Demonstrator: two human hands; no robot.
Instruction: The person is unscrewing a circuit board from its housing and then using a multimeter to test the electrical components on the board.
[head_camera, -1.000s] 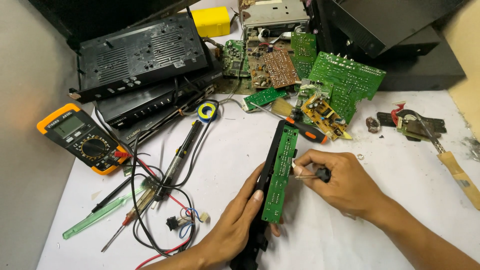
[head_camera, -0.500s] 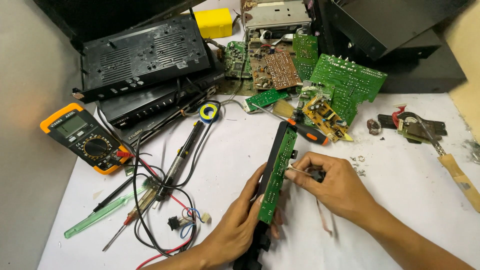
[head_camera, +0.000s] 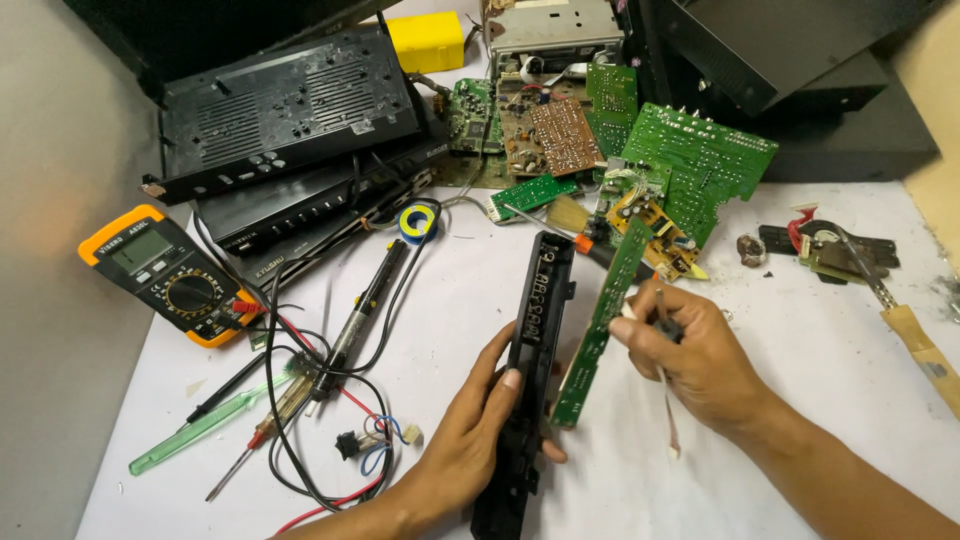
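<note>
Left hand (head_camera: 462, 455): near centre, palm up under the long black plastic front panel (head_camera: 532, 350), fingers curled round its near half, thumb pressed flat on its upper face. Right hand (head_camera: 700, 355): right of centre, fingers drawn together, pinching the right edge of the narrow green circuit board strip (head_camera: 598, 325), which stands tilted, near end touching the panel beside the left thumb, far end lifted clear. Thin white ribbon cable (head_camera: 668, 410): hanging below the right hand. Black soldering iron with cord (head_camera: 365, 300): left of the panel, on the white table surface (head_camera: 800, 350). Orange-cased multimeter (head_camera: 165, 272): far left. Green-handled screwdriver (head_camera: 195, 430): near left. Black ribbed device housing (head_camera: 285, 110): far left. Cluster of green and brown circuit boards (head_camera: 690, 160): far centre. Yellow box (head_camera: 428, 40): far edge.
</note>
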